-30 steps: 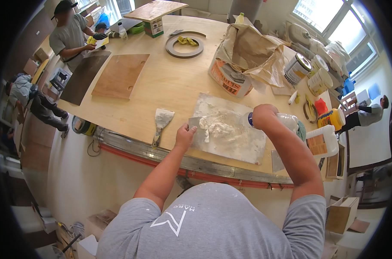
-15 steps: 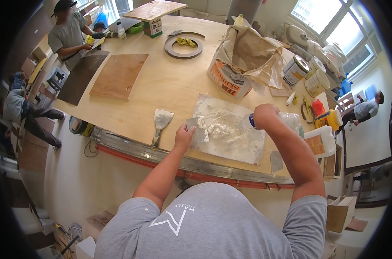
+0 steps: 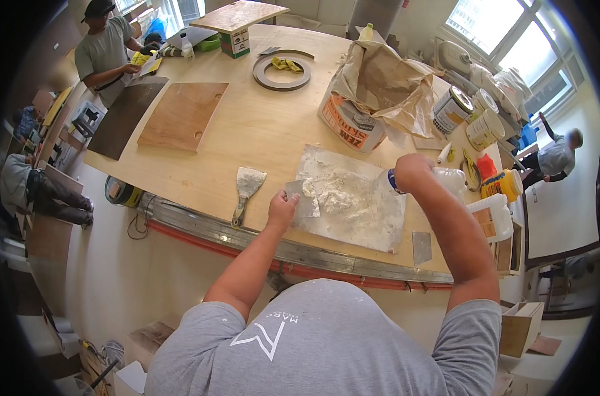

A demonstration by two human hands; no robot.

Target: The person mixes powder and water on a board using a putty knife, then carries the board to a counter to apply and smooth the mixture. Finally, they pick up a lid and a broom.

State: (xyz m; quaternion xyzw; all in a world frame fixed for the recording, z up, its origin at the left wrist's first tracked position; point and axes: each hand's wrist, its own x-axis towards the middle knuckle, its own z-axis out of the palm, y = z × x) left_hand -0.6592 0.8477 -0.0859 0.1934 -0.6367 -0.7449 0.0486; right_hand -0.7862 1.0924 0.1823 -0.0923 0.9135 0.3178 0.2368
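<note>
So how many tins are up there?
3, bunched right of the paper sack: a dark-lidded tin, a white tin behind it, a cream tin nearest. Others may be hidden.

A workshop for woodwork and finishing; a broad plywood table (image 3: 247, 132) fills the middle; at 11 o'clock lie two wooden boards (image 3: 184, 115) and at 12 o'clock a cut wooden ring (image 3: 281, 71); at 1 o'clock stands an opened paper sack (image 3: 372, 86) of powder; at 2 o'clock paint tins (image 3: 453, 109) crowd together; near the centre a putty knife (image 3: 246, 188) lies beside a slab (image 3: 379, 228) smeared with white filler (image 3: 339, 198); at 11 o'clock another person (image 3: 102, 49) works at the table's far edge.
</note>
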